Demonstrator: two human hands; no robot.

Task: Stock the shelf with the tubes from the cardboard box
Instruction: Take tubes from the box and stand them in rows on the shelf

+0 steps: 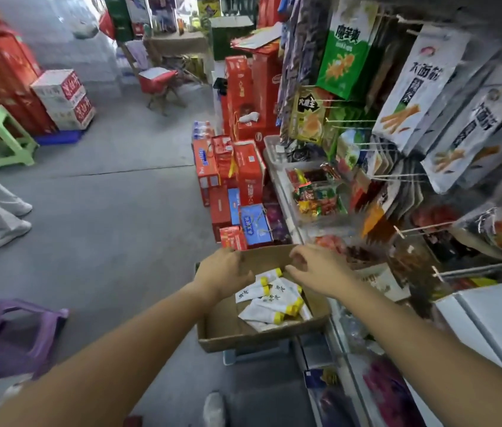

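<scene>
The left hand (225,272) hangs over the far left corner of the cardboard box (228,329), its back turned up. Its fingers bend down behind the box's far wall and are hidden, so I cannot tell whether they grip the wall or only rest there. The right hand (320,269) hovers over the far right part of the box, just above the tubes (274,300). Its fingers are loosely bent and a little blurred, with the thumb apart from them and nothing visible between them. The two hands are near each other but not touching.

The tubes lie in a loose heap in the right half of the box, crossing over one another at different angles. They are white with yellow caps and dark lettering on their sides. The left half of the box floor is bare brown cardboard. The box is open at the top and sits on a pale crate (234,355) on the floor.

The shelf (286,192) runs along the right of the box, carrying clear tubs of wrapped sweets (317,195). Snack bags (422,87) hang on hooks above it. Red cartons (246,174) stand on the floor beyond the box. A purple stool (19,334) stands to the left of the box.
</scene>
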